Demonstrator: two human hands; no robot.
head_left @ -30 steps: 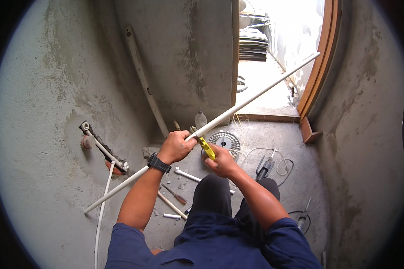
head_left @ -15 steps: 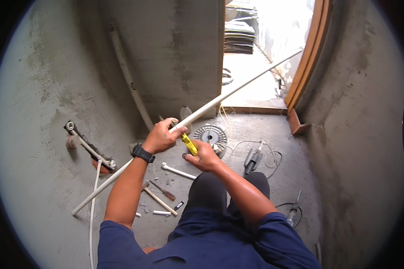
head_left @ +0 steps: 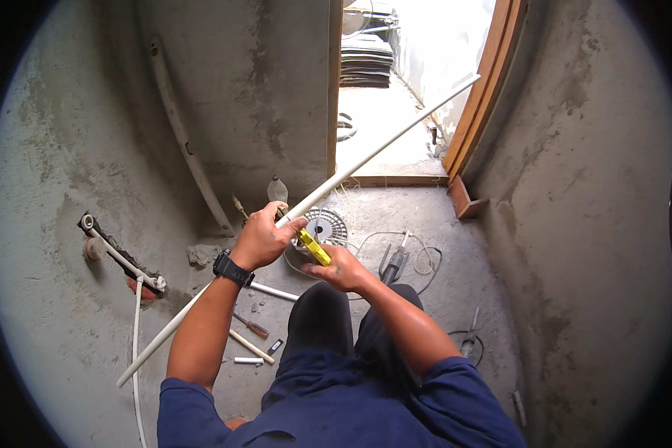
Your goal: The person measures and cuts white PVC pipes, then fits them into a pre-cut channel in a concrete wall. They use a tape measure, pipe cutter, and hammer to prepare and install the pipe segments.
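Note:
A long white plastic pipe (head_left: 384,145) slants from the lower left up toward the doorway. My left hand (head_left: 263,237), with a black watch on its wrist, is wrapped round the pipe near its middle. In my right hand (head_left: 340,267) is a yellow-handled tool (head_left: 313,247), its upper end right against the pipe beside my left fingers. What kind of tool it is cannot be made out, as my hands and the pipe cover part of it. My knees are bent below both hands.
A round slotted fan grille (head_left: 334,222) and a clear bottle (head_left: 277,190) stand ahead. Corded power tools (head_left: 393,266) lie to the right. A screwdriver (head_left: 255,328), a wooden handle (head_left: 251,346) and short pipe pieces (head_left: 249,361) lie left. Pipes sit in a wall recess (head_left: 127,261).
The view has shifted a little, so the room appears farther left. Both hands keep hold of the pipe and the yellow-handled tool; the pipe's near end sits slightly lower in view.

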